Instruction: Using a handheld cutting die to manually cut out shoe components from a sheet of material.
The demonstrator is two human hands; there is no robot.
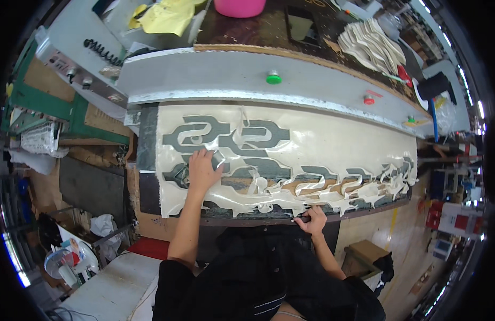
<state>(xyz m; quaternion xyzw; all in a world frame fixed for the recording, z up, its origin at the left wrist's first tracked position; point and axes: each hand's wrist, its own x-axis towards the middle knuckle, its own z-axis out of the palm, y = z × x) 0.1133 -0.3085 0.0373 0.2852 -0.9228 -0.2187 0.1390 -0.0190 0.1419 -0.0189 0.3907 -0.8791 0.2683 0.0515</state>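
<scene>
A cream sheet [333, 134] lies over the dark bed of a machine, with several U-shaped openings cut through it and torn strips along its near side. My left hand [203, 170] rests over the left part of the sheet, its fingers closed on a shiny metal-edged cutting die [219, 159]. The palm and fingers hide part of the die. At the front edge of the bed, right of my body, my right hand [315, 219] is closed around a small dark object [299, 219]; its kind does not show.
Behind the sheet runs a grey machine beam [215, 72] with a green button [273, 78] and a red button [369, 100]. On top are a pink container [240, 6], a phone [303, 25] and stacked cream pieces [371, 45]. A cardboard box [366, 254] stands at lower right.
</scene>
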